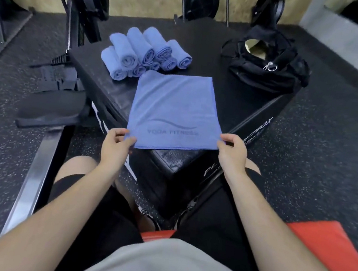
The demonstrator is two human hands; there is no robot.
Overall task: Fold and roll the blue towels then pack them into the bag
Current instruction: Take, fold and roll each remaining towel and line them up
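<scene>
Head view: you are pinching the towel [174, 110] by its 2 near corners. Your left hand [115, 144] is gripping the near-left corner between thumb and curled fingers, and your right hand [232, 153] is gripping the near-right one the same way. The towel is lying flat on the box [232, 101], its near edge hanging just past the box's near corner. Its far edge is sitting just beside the rolls [142, 52], which are stacked at the box's far left. Bare box top is lying open between the towel's right edge and the bag [267, 63], well apart at the far right corner. On the left, only a narrow strip is remaining before the box's edge. The bag's mouth is gaping, but its inside is mostly hidden. The lower rolls are partly covered, so their count is unclear. The towel's print is showing faintly.
</scene>
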